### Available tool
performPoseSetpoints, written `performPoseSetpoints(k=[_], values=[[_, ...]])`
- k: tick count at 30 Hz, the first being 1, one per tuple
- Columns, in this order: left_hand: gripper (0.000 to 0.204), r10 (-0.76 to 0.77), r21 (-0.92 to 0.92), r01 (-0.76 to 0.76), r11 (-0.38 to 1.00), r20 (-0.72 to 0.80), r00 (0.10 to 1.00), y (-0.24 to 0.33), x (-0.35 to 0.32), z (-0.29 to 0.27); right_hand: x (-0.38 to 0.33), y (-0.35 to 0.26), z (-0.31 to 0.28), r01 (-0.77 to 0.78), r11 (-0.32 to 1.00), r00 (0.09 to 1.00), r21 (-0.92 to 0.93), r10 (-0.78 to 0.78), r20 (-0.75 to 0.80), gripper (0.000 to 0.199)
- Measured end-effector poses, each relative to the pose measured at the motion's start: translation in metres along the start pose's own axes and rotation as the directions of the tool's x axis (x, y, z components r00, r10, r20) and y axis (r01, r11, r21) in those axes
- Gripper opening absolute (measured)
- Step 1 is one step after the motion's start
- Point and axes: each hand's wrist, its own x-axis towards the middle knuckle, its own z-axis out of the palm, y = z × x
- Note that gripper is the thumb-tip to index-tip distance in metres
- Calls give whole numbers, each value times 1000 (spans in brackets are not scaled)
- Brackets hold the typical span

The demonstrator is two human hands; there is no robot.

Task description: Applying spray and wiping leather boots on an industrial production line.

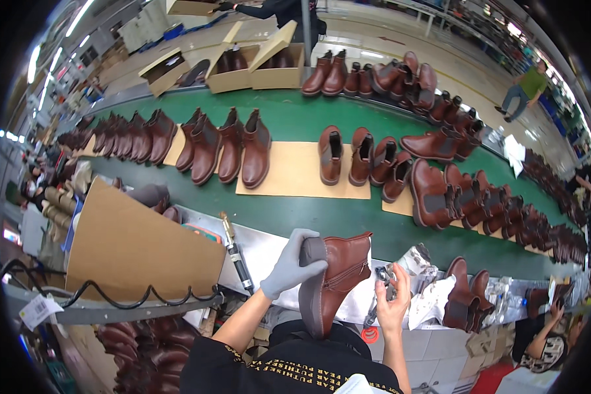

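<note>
Brown ankle boot (338, 276) (sole toward the person) sits gripped at its heel by the gloved left hand (290, 262); at 3 o'clock, bare right hand (393, 303) pinches small metal tool (383, 274).

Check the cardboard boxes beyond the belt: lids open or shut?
Open. Both cardboard boxes have their lids flipped up, and dark boots show inside.
</note>
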Motion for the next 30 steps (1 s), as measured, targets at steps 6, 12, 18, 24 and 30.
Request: performPoseSetpoints(k=[6, 12, 18, 24, 30], values=[[74, -111, 241, 103, 965, 24, 993, 8, -10, -21, 6, -5, 10, 24, 1000, 995, 1, -24, 92, 52], [70, -84, -26, 81, 996, -109, 990, 0, -19, -33, 13, -25, 16, 78, 997, 991, -4, -77, 111, 52], [83, 230, 99, -208, 973, -345, 910, -5, 11, -22, 21, -36, 17, 107, 994, 992, -25, -106, 65, 52], [80, 111, -105, -160, 981, -370, 922, -12, 28, -5, 11, -39, 20, 124, 990, 991, -62, -119, 67, 50], [76, 56, -171, -127, 977, -371, 927, -29, 30, 2, 8, -72, 1, 18, 949, 911, 316, -146, 386, 43]])
